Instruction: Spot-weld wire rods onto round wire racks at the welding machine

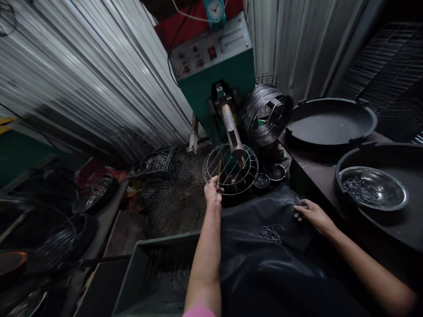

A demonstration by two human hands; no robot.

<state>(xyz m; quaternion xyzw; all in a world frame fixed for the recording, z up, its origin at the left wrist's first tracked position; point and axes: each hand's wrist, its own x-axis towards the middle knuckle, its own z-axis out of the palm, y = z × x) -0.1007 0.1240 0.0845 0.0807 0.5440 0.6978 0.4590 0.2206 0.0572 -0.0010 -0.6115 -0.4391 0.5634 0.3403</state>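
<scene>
My left hand (214, 192) is closed on the near left rim of a round wire grill (228, 169), which lies under the copper-coloured tip of a machine arm (233, 132). A thin brownish stick shows at the same fingers. Over the dark apron (254, 211) on my lap, my right hand (306, 211) pinches a few small wire pieces (299, 202). A small heap of curved wires (270, 233) rests on the apron, left of my right hand.
The green machine (218, 75) stands ahead, with a wire coil (267, 114) at its right. Large black pans (330, 121) and a steel bowl of wire pieces (373, 187) are at right. A green crate (158, 273) sits at lower left.
</scene>
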